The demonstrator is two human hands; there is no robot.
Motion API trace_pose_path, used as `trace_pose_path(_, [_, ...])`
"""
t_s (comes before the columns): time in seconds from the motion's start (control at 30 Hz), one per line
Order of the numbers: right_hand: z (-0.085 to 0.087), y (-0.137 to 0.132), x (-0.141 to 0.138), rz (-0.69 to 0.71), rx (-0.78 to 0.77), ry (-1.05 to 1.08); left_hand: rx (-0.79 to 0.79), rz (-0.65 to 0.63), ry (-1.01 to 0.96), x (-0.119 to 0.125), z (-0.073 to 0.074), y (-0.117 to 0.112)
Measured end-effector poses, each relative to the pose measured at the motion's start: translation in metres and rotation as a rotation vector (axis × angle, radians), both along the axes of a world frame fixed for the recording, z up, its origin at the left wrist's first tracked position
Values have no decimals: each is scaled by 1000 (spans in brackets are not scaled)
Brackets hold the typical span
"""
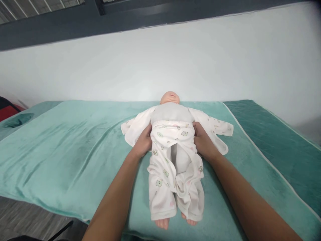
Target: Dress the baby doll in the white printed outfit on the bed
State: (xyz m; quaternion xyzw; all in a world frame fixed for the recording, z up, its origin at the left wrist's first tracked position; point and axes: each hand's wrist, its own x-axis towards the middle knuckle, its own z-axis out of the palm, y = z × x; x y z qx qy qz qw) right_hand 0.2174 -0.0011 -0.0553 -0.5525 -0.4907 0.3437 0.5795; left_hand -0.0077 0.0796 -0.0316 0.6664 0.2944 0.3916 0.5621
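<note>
A baby doll (170, 97) lies on its back, head toward the wall and bare feet toward me. White printed baby pants (160, 182) cover its legs and reach the waist, with an open slit at the crotch. Beneath its grey-white torso (172, 113) a white printed baby shirt (204, 122) lies spread, sleeves out to both sides. My left hand (144, 140) is closed at the left side of the pants' waist. At the right side, my right hand (202, 140) grips the pants too. Fingertips of both hands are partly hidden by cloth.
A green plush cover (75, 160) spreads over the bed, with a darker green section (273, 140) on the right. The white wall (160, 63) rises behind the doll's head. A red and black object (7, 109) stands at the far left, beyond a face hole (18, 120).
</note>
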Motion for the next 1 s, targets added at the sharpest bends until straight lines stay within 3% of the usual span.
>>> trace_pose_path(0.3, [2, 2, -2, 48, 45, 241, -28, 100, 8, -1, 0, 4])
trace_pose_path(0.57, [-1, 1, 1, -7, 52, 260, -240, -22, -229, -8, -8, 10])
trace_pose_path(0.7, [0, 0, 3, -119, 53, 240, -259, 138, -245, -8, -11, 13])
trace_pose_path(0.87, [2, 1, 8, -270, 75, 95, -32, 304, -142, -7, -6, 8])
trace_pose_path(1.0, [13, -6, 4, -248, 126, -36, 199, 252, -49, -8, 1, 2])
